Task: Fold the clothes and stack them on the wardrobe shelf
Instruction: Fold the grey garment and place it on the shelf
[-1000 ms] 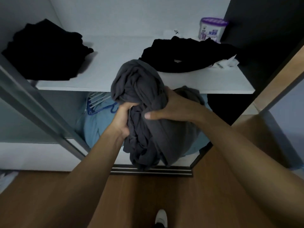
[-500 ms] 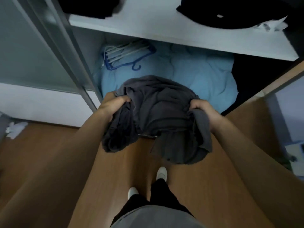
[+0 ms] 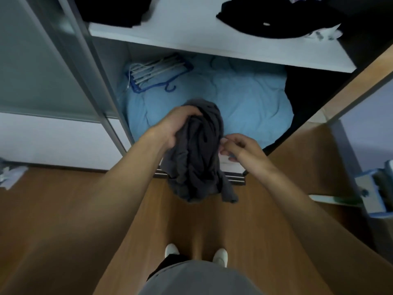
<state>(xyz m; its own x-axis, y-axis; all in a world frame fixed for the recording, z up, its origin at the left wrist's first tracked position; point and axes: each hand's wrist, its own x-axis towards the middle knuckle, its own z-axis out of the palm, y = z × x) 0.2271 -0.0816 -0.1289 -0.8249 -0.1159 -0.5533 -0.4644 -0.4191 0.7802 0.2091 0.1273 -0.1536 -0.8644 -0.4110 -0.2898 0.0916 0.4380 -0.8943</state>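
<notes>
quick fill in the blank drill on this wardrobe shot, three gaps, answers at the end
1. The left hand grips a bunched dark ___ garment.
2. The hangers lie on the light ___ bedding.
3. The black clothes lie on the white ___ above the bedding.

Missing words: grey; blue; shelf.

No text, number or brand can be read anywhere. The black clothes [image 3: 276, 20] on the shelf [image 3: 191, 37] carry a small pale tag [image 3: 265, 24], too small and blurred to show any letters. The pale cloth [image 3: 323, 34] just beside them has dark marks, also illegible.
</notes>
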